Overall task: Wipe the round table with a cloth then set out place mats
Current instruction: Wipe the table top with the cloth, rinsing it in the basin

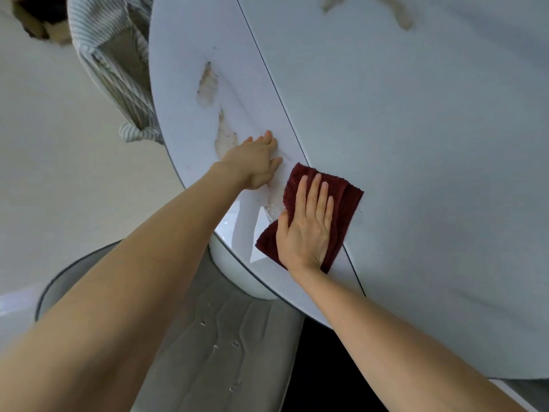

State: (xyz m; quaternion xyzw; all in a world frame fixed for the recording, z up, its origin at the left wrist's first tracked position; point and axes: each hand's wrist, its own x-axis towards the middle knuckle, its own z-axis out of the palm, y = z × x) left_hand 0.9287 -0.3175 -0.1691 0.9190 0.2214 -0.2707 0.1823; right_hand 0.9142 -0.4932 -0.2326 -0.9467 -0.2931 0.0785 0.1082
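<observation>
Right hand [306, 230] presses flat on dark red cloth [341, 203] on white round table [416, 144], left hand [255, 165] flat just beside. Grey chair [214, 337] near, under table edge.

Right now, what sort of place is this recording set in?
Probably a home dining area: a round white table with marble-like veining, a grey upholstered chair tucked beside it, and a striped cloth draped over another seat.

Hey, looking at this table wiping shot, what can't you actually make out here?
- Table: far side cut off by the head view's edges.
- Tabletop under the cloth: hidden by cloth and right hand.
- Place mats: none in view.
- Brownish patches near left hand: stain or damage, unclear.
</observation>
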